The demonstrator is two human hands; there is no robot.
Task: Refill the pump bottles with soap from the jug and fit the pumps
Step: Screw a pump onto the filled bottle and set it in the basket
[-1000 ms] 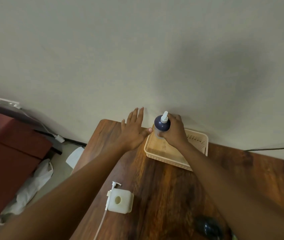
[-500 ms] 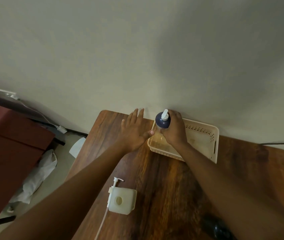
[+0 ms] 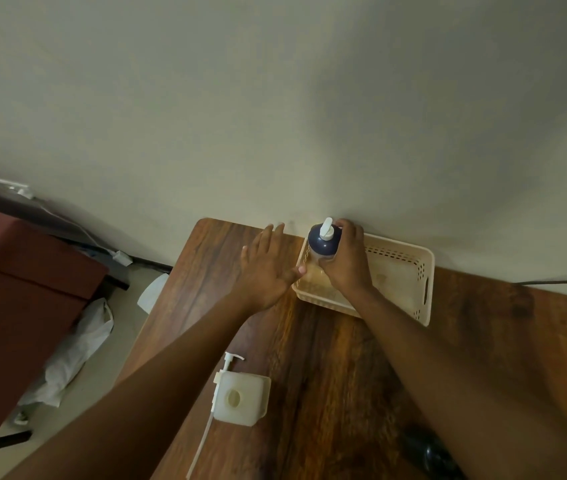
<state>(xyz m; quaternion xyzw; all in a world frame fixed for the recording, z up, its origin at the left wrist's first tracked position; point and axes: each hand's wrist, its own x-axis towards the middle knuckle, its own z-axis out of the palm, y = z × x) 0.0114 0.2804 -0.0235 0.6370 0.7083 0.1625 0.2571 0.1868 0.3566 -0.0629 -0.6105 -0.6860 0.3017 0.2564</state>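
My right hand (image 3: 346, 261) grips a pump bottle (image 3: 321, 242) with a dark blue shoulder and a white pump, standing in the left end of a cream plastic basket (image 3: 410, 268) against the wall. My left hand (image 3: 268, 268) lies flat with straight fingers on the wooden table (image 3: 327, 358), its thumb touching the basket's left rim. Nearer to me, a square white open bottle (image 3: 242, 398) stands on the table. A loose white pump with a long tube (image 3: 221, 379) lies along its left side.
A dark rounded object (image 3: 429, 452) sits at the table's near edge under my right forearm. Left of the table is a reddish-brown cabinet (image 3: 15, 306), with white bags (image 3: 77, 348) and cables on the floor. A cable (image 3: 559, 281) runs along the wall at right.
The view has shifted, so the basket shows more fully. My right hand keeps hold of the pump bottle in the basket, and my left hand stays flat beside it.
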